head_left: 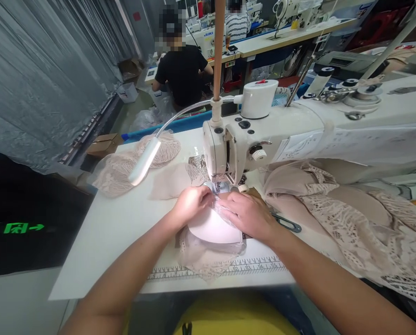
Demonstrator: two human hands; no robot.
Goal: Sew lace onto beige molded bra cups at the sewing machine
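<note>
My left hand [191,203] and my right hand [248,213] meet just in front of the presser foot [222,186] of a white sewing machine [298,130]. Both press on a white moulded cup [214,229] wrapped in beige lace fabric [208,258]. The left hand's fingers are curled and pinch the fabric edge near the needle. My right hand lies over the cup's right side, fingers bent down on the fabric. The needle itself is hidden behind the fingers.
A pile of beige lace pieces [361,223] lies at the right, more lace cups [124,167] at the far left under a gooseneck lamp [145,160]. Thread snips [287,224] lie beside my right wrist. A printed ruler [228,270] runs along the table's front. A person in black [181,70] sits at another station behind.
</note>
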